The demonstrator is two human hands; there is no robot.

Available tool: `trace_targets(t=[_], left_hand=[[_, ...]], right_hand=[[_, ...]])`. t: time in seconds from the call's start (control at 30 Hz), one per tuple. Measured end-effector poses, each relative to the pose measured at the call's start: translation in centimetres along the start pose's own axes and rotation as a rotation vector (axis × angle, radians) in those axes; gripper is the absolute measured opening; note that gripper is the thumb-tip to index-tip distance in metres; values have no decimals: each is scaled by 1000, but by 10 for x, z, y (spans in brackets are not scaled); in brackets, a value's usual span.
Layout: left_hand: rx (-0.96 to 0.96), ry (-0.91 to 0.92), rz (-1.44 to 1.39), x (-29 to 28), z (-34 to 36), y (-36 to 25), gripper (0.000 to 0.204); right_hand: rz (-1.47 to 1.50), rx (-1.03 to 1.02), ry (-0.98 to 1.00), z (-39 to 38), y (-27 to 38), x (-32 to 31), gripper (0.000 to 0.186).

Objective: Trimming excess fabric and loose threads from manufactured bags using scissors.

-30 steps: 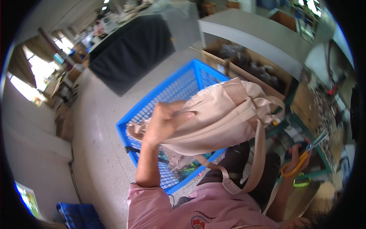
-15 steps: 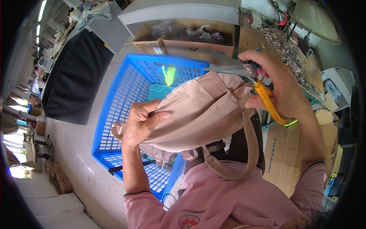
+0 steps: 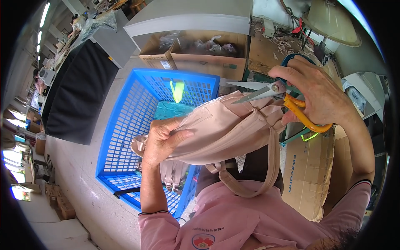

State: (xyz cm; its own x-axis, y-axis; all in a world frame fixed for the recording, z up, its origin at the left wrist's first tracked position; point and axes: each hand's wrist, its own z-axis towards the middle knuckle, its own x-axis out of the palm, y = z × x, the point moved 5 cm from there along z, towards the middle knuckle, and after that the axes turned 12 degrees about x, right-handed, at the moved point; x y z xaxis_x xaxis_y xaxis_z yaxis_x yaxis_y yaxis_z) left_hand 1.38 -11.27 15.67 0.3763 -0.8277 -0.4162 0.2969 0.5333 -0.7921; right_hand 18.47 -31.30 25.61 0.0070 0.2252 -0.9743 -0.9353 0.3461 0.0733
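My left hand [image 3: 162, 143] grips the left end of a pale pink fabric backpack [image 3: 221, 133], thumb on top, with straps and loops hanging below it. My right hand [image 3: 312, 87] holds large scissors [image 3: 277, 88] with one orange and one dark blue handle. Their silver blades are spread apart over the bag's top edge near its right end; whether they touch the fabric I cannot tell. Beneath the bag stands a blue plastic basket [image 3: 114, 137] holding a teal item [image 3: 171, 109], pale pink pieces [image 3: 173, 179] and a neon-green tag [image 3: 179, 89].
Cardboard boxes of bagged items [image 3: 208, 60] sit under a grey counter [image 3: 187, 14] behind the basket. A scrap-littered bench [image 3: 262, 50] with a lamp [image 3: 333, 23] is at back right, flattened cardboard [image 3: 308, 171] at lower right. A black-covered table [image 3: 79, 96] stands left; co-workers are far off.
My right hand has risen from low on the right to above the bag, bringing the scissors, whose blades now show spread. The view has turned, showing more of the right-hand bench.
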Motion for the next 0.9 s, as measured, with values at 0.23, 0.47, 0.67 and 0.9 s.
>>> trace_targets(t=[0.23, 0.47, 0.67, 0.9], left_hand=[[9, -2, 40, 11, 1, -1, 23], [61, 7, 104, 15, 2, -8, 22], [31, 16, 90, 16, 2, -5, 25], [33, 25, 127, 18, 3, -2, 25]], right_hand=[[-53, 48, 84, 0, 9, -6, 68], [-67, 14, 165, 0, 8, -9, 58], [-136, -40, 174, -4, 8, -5, 42], [-26, -68, 196, -13, 2, 2, 41]])
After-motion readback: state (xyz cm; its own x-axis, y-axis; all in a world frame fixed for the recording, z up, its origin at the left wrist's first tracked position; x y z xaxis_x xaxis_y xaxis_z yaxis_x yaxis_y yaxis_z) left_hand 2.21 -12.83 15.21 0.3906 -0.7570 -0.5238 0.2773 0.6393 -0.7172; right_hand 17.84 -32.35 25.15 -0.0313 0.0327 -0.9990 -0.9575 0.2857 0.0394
